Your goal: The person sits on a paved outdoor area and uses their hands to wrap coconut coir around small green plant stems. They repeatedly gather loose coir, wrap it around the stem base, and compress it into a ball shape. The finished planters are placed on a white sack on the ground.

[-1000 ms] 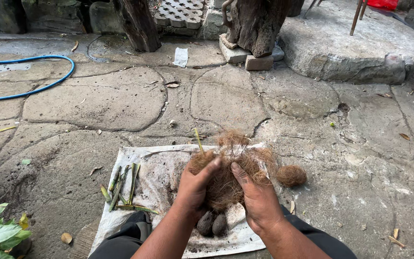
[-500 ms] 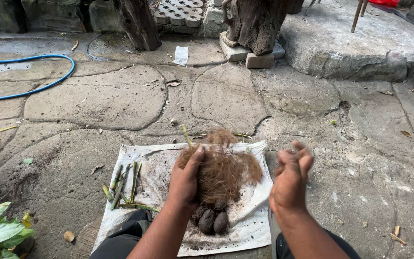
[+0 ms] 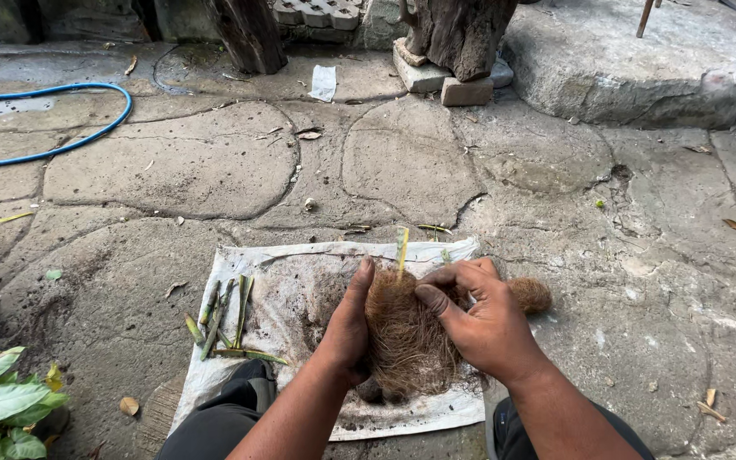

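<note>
On the white sheet (image 3: 300, 290) spread over the stone paving (image 3: 172, 162), both hands close around a brown clump of coconut fibre (image 3: 406, 341) — the left hand (image 3: 349, 328) cupping its left flank with the thumb pointing up, the right hand (image 3: 479, 319) curled over its right side, thumb pressed into the fibre. A pale green shoot (image 3: 402, 247) pokes up from the top of the clump. The step in hand looks like wrapping and firming the fibre round the shoot's base; the next move likely calls for even pressure from both sides — enough to pack the clump without bending the shoot. Cut green stems (image 3: 219, 319) lie just left on the sheet, and a smaller fibre wad (image 3: 530, 294) sits at its right edge.
</note>
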